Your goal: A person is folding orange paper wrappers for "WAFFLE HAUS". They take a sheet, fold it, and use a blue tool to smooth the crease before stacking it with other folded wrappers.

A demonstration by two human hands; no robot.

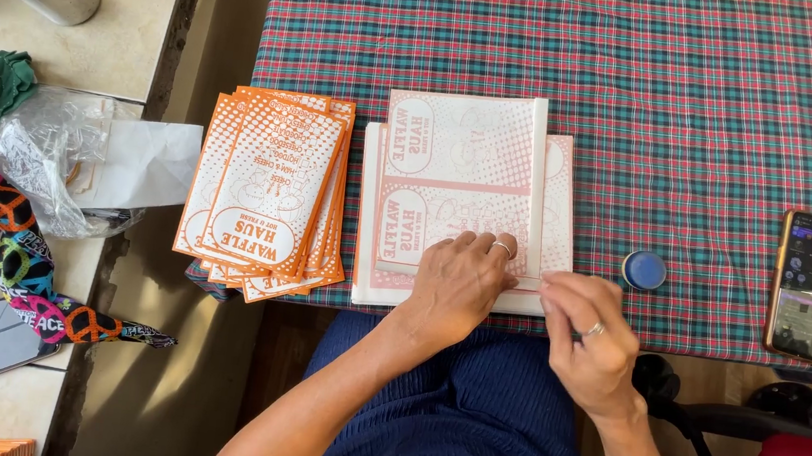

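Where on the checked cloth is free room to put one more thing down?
The checked cloth is bare along the far side, beyond the white sheets, and between the blue tin and the phone. It is crowded near the orange bags and both hands.

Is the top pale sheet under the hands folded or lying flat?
Partly folded: the top pale sheet has a raised right-edge flap; left hand presses it, right hand pinches the edge.

- Left hand (461, 282) presses flat on a stack of white paper sheets (461, 179) printed in faint red
- Right hand (590, 338) pinches the top sheet's folded edge
- Orange printed paper bags (269, 194) lie fanned just beside the stack on a plaid tablecloth (703, 78)
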